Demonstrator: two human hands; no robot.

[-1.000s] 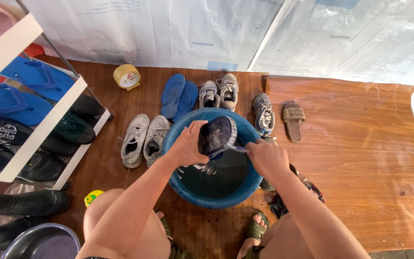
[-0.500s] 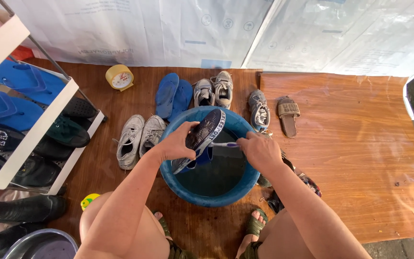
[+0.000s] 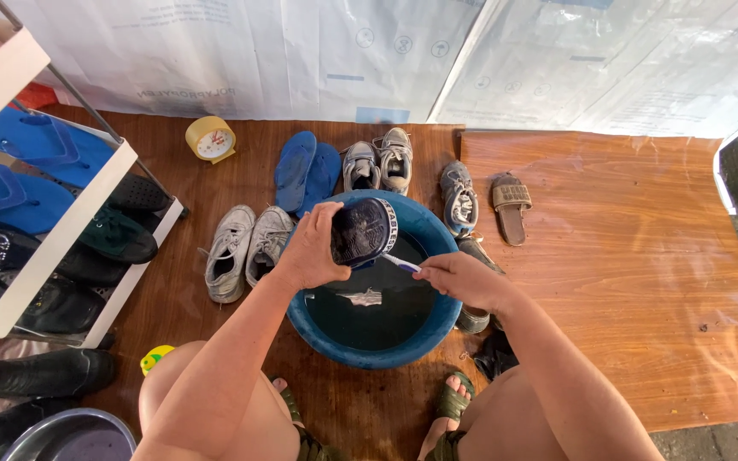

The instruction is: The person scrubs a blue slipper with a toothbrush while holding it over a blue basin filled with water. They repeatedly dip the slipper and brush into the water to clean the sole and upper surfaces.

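— While the person crouches over the round blue plastic basin [image 3: 437, 335] on the brown wooden floor [image 3: 625, 282], what has each of the 2 hands got?

— The left hand [image 3: 311, 254] is closed around a dark shoe with a white band along its sole [image 3: 360, 230], gripping it from the side and holding it tilted above the basin's far rim. The right hand [image 3: 463, 277] is curled shut on a thin toothbrush with a blue and white handle [image 3: 401, 263], its tip touching the shoe's lower edge.

— And inside the basin?

— Dark water [image 3: 369, 316], with something pale floating near the middle; I cannot tell what it is.

— What lies about it?

— Beyond the basin, a pair of blue flip-flops [image 3: 305, 175] and a pair of grey sneakers [image 3: 377, 162]. To its left, a pair of white sneakers [image 3: 245, 248]. To its right, 1 grey sneaker [image 3: 459, 198] and a tan sandal [image 3: 511, 205] just beside it. A small yellow round clock [image 3: 210, 139] stands near the plastic sheet wall [image 3: 301, 51]. At the far left, a white shoe rack [image 3: 53, 239] holds blue sandals and dark shoes.
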